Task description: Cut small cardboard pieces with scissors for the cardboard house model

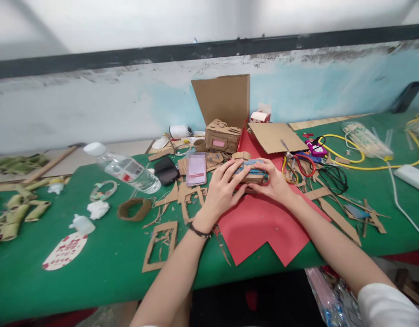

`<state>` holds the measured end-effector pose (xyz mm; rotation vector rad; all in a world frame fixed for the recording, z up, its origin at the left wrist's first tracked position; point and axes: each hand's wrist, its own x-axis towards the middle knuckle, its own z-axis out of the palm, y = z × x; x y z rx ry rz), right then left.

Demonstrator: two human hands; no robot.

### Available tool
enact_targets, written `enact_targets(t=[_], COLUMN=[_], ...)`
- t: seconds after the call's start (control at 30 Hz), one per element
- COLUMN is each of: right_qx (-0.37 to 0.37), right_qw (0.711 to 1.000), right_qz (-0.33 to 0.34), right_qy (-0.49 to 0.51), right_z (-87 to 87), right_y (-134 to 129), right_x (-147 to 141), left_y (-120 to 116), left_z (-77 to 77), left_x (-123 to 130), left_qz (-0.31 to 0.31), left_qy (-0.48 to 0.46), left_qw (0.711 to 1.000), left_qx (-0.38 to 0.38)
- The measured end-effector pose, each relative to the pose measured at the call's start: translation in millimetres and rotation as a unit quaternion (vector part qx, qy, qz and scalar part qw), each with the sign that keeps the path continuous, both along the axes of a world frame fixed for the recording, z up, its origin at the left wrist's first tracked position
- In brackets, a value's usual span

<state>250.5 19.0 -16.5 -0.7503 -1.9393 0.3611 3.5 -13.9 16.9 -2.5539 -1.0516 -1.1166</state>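
Between both palms is a small boxy cardboard model [255, 164] with blue patches, held just over red paper [264, 222]. My left hand [226, 181] covers its left side and top, with fingers bent over it. On the opposite side my right hand [272, 179] grips it, thumb low and fingertips on top. The fingers hide much of the model. Behind it stands a larger cardboard model shaped like a camera [223, 136], with a pink window. A phone [196, 169] lies left of my left hand. Scissors with red handles [306, 164] rest to the right.
A water bottle [127, 168] leans at the left, near a cardboard ring [133, 209] and a cut cardboard frame [160, 246]. Cardboard scraps [339, 218] litter the right. A cardboard sheet [277, 137] lies behind my hands. Yellow cable [352, 166] and a white power strip [412, 178] are farther right.
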Motion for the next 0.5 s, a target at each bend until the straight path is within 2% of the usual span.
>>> enact_targets(t=[0.23, 0.5], right_qx=[0.005, -0.016], right_qw=[1.000, 1.000], right_qz=[0.010, -0.004], right_qy=[-0.011, 0.003], right_z=[6.7, -2.7], right_y=[-1.2, 3.5], right_x=[1.4, 1.5], left_y=[-1.8, -0.9], left_z=[1.8, 3.9], left_x=[4.3, 11.7], left_qz=[0.009, 0.020], left_qy=[-0.006, -0.017], left_qw=[1.000, 1.000], left_qx=[0.004, -0.011])
